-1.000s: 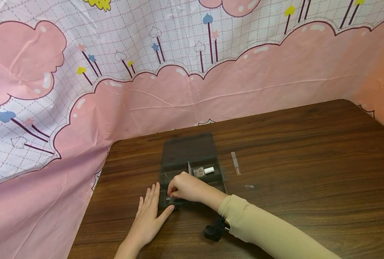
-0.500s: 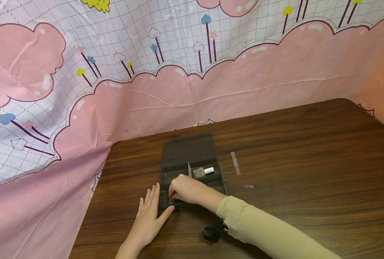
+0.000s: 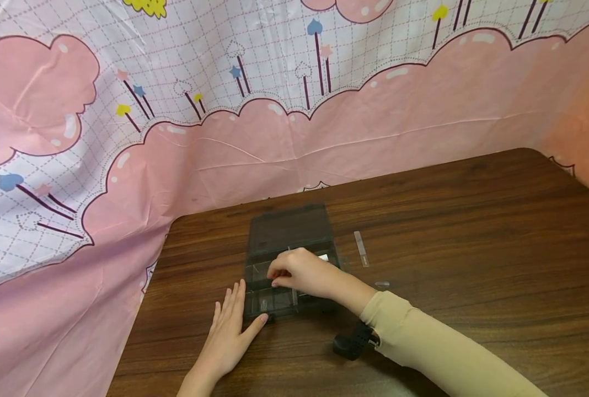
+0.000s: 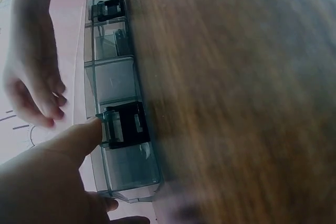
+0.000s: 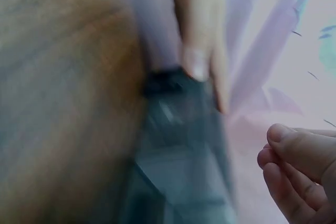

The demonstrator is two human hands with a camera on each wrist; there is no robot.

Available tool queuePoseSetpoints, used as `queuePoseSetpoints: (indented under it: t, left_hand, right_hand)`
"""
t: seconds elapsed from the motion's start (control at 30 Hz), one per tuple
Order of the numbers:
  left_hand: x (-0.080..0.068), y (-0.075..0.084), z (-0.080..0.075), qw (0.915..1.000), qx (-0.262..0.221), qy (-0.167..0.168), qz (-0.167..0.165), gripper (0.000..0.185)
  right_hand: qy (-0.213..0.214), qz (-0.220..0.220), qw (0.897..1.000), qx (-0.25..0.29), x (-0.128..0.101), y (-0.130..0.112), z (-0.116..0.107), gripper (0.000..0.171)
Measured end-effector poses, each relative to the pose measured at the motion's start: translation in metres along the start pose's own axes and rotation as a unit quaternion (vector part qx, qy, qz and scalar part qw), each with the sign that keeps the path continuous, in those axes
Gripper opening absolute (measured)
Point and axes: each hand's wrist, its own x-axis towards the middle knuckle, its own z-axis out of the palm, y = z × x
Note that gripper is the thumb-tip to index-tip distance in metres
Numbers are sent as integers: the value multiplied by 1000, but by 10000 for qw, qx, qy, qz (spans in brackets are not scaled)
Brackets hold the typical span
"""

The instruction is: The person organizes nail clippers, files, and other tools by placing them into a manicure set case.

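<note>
A dark see-through compartment box [image 3: 271, 313] stands on the table with its lid [image 3: 289, 229] folded back. My left hand [image 3: 229, 331] lies flat along the box's left side, fingers straight; in the left wrist view its thumb touches the box near a black latch [image 4: 128, 125]. A small clear nail tip [image 4: 144, 150] shows through the wall of an end compartment. Above the box's middle hovers my right hand [image 3: 305, 271], fingers loosely bent; nothing shows between the fingertips [image 5: 281, 132] in the right wrist view. It hides most of a nail polish bottle, leaving part of its white cap [image 3: 324, 257] visible.
On the wooden table [image 3: 453, 237], right of the box, lie a slim clear-and-grey nail file [image 3: 361, 249] and another clear nail tip [image 3: 382, 284]. A pink patterned cloth [image 3: 284, 149] hangs behind and along the left side.
My right hand has let go of a nail tip in a front-left compartment, then risen and moved right and back over the box. My left hand has stayed put.
</note>
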Motion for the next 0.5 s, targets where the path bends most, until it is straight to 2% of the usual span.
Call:
queuePoseSetpoints:
  t: [0.1, 0.27, 0.37, 0.5]
  left_hand:
    - [-1, 1, 0, 10000, -17, 49, 24, 88]
    - [-2, 1, -1, 9999, -70, 64, 64, 88]
    - [-2, 2, -1, 9999, -81, 88, 90, 88]
    - [-2, 2, -1, 9999, -52, 80, 68, 88]
  right_hand:
    - [389, -211, 9990, -62, -11, 4, -22, 7]
    - [693, -85, 9975, -119, -37, 18, -58, 11]
    - [556, 95, 9984, -107, -58, 32, -75, 11]
    - [60, 406, 9991, -69, -88, 52, -84, 10]
